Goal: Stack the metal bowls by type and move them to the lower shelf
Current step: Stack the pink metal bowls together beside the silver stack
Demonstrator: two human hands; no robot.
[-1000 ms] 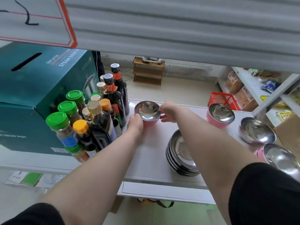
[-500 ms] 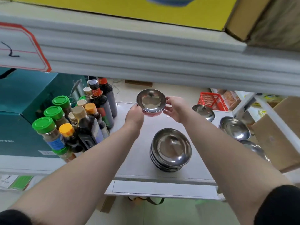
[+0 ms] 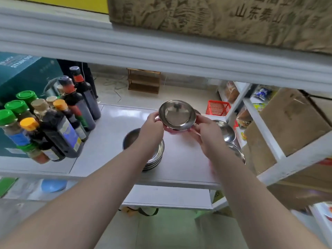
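Observation:
A small metal bowl with a pink outside is held in the air above the white shelf, tilted toward me. My left hand grips its left rim and my right hand grips its right rim. Below my left wrist stands a stack of plain metal bowls, partly hidden by the arm. More metal bowls sit at the right end of the shelf, partly behind my right hand.
Sauce bottles and green-capped spice jars crowd the left of the shelf beside a teal box. A shelf edge hangs overhead. Cardboard boxes fill a white rack on the right. A red basket stands behind.
Both hands have lifted the pink bowl off the shelf and carried it right and toward me. The view has tilted, so the upper shelf fills more of the frame.

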